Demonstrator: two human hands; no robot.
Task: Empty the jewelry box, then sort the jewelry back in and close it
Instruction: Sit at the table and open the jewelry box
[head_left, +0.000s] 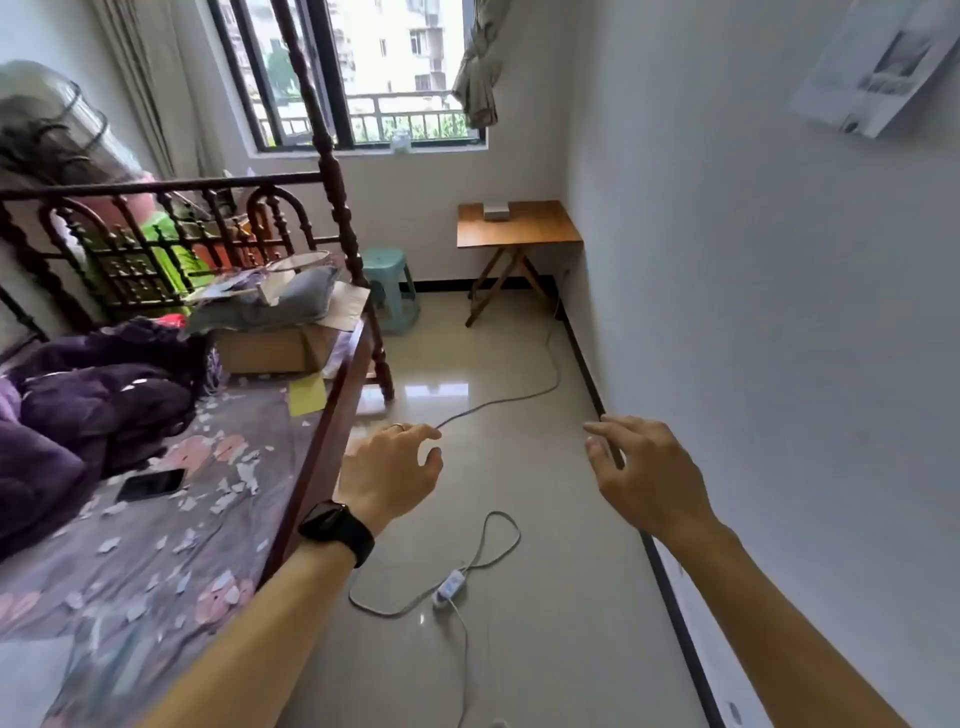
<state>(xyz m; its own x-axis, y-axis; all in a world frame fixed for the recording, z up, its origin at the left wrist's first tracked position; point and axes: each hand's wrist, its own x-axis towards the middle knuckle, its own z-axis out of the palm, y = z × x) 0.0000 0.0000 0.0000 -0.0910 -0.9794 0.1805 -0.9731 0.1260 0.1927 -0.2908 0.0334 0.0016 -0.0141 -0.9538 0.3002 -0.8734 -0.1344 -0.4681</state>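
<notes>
The person's two hands were held out apart over the tiled floor (519, 467), both empty. The left hand (389, 467), a dark watch (337, 530) on its wrist, and the right hand (644, 473) had loose, spread fingers. The small pale thing far ahead was probably the jewelry box (497, 211), on a wooden folding counter (540, 234) by the window (363, 73). It was well out of reach, so the person likely had to walk closer.
</notes>
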